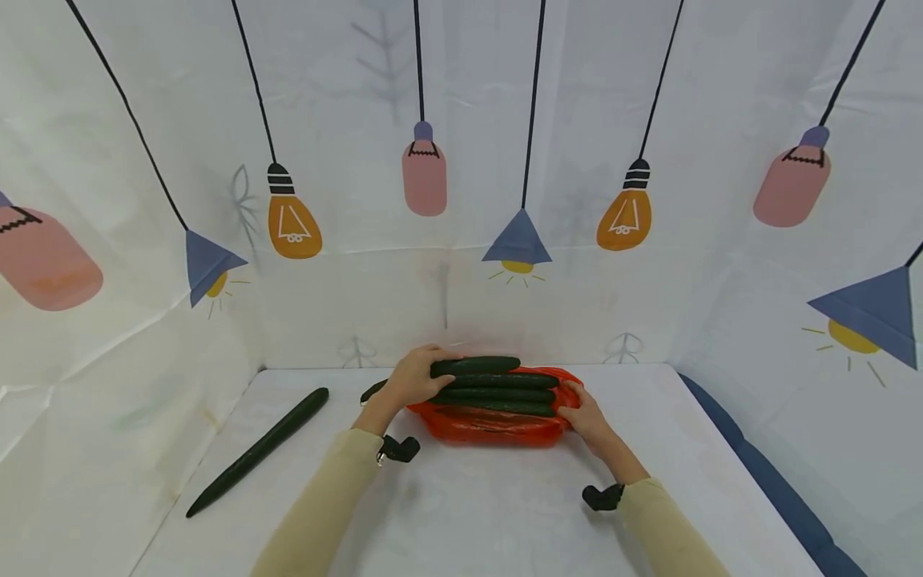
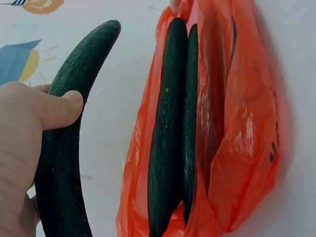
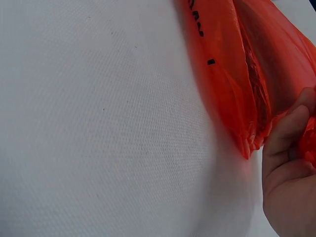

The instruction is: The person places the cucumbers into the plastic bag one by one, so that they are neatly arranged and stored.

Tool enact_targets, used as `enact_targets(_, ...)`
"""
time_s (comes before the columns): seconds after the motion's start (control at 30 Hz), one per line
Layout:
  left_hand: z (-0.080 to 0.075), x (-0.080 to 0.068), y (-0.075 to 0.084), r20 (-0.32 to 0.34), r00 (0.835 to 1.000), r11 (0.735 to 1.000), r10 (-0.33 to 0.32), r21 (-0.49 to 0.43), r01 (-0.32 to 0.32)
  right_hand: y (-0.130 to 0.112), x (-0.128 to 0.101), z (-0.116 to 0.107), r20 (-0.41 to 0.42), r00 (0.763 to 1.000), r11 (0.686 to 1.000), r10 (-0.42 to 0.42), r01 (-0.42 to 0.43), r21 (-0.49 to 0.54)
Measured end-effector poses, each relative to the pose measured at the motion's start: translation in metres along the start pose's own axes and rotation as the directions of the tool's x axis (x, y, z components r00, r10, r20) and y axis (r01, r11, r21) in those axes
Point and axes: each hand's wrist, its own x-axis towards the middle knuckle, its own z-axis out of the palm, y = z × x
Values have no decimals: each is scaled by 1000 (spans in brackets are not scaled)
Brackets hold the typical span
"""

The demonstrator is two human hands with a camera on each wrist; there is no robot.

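Observation:
An orange plastic bag [image 1: 497,429] lies at the far middle of the white table, with dark green cucumbers [image 1: 497,394] lying in it lengthwise. My left hand [image 1: 413,378] grips one cucumber [image 1: 476,365] above the bag's left end; in the left wrist view the thumb [image 2: 59,109] curls over that cucumber [image 2: 64,148], beside the bag [image 2: 237,138] with two cucumbers [image 2: 170,133] inside. My right hand [image 1: 580,413] pinches the bag's right edge, its fingers [image 3: 289,133] curled on the orange plastic [image 3: 232,84].
Another long cucumber [image 1: 259,450] lies loose on the table's left side, diagonal. A short dark end of a further cucumber [image 1: 372,391] shows behind my left wrist. A printed white curtain [image 1: 461,200] walls the table on the back and sides.

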Motion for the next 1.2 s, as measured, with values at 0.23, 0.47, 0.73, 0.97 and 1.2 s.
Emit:
enact_targets(0.23, 8, 6, 0, -6, 999, 999, 35, -7, -36, -2, -1, 3, 7, 1000, 1000, -4, 4, 9)
enact_targets(0.47, 16, 11, 2, 10, 999, 999, 34, -12, -34, -1, 1, 3, 12, 1000, 1000, -4, 4, -1)
enact_targets(0.73, 23, 14, 6, 79, 997, 1000, -6, -19, 8, -3, 0, 2, 7, 1000, 1000, -3, 3, -7)
enact_targets(0.97, 30, 19, 9, 106, 994, 1000, -27, -12, 28, -2, 1, 2, 9, 1000, 1000, -14, 14, 16)
enact_targets(1.2, 37, 23, 13, 123, 992, 998, -18, -50, 24, 6, 6, 0, 6, 1000, 1000, -10, 10, -4)
